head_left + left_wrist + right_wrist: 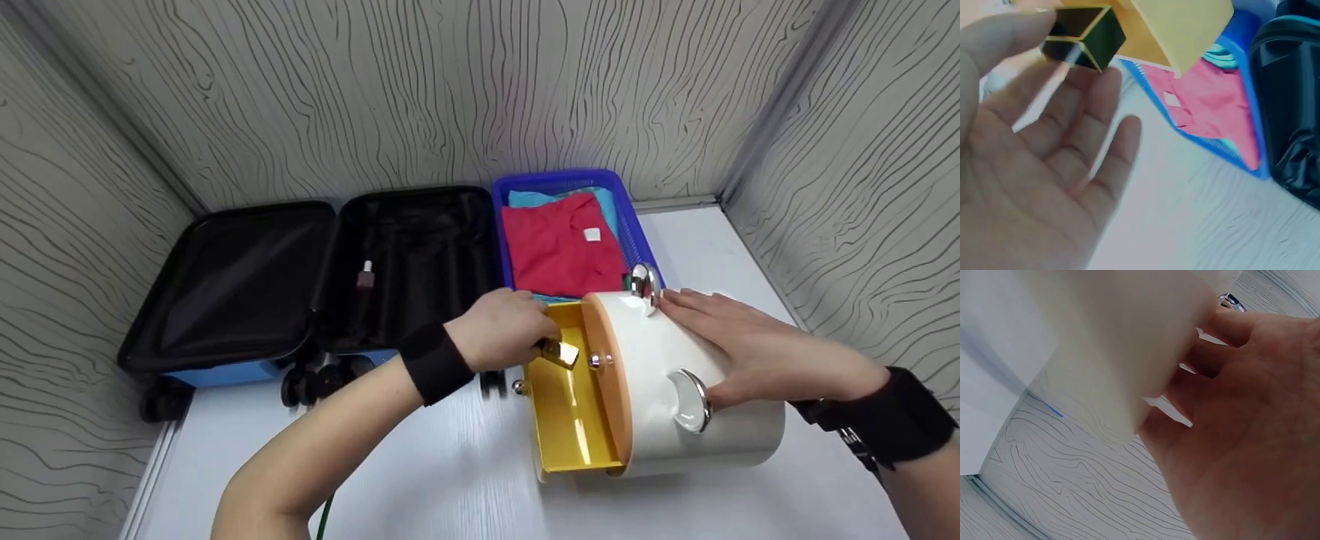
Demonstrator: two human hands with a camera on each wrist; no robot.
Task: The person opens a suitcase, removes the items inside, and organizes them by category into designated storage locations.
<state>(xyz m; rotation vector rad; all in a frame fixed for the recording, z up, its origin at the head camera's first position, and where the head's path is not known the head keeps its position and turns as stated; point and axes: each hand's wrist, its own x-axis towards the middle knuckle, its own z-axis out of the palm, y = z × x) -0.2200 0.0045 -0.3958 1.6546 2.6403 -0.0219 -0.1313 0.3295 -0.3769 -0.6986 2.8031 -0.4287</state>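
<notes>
My left hand pinches a small black box with gold edges between thumb and fingers. It holds the box over the pulled-out yellow drawer. In the left wrist view the same box sits at the fingertips, its dark sides framed in gold. The drawer belongs to a white rounded cabinet with an orange front panel, lying under my right hand. That hand rests on the cabinet with fingers extended, beside two silver handles. In the right wrist view the fingertips are hidden behind the pale cabinet wall.
An open suitcase with black lining lies at the left and middle. One half holds a small dark bottle with a white cap. Behind the cabinet stands a blue basket with a folded red garment. Patterned walls close off the back and sides.
</notes>
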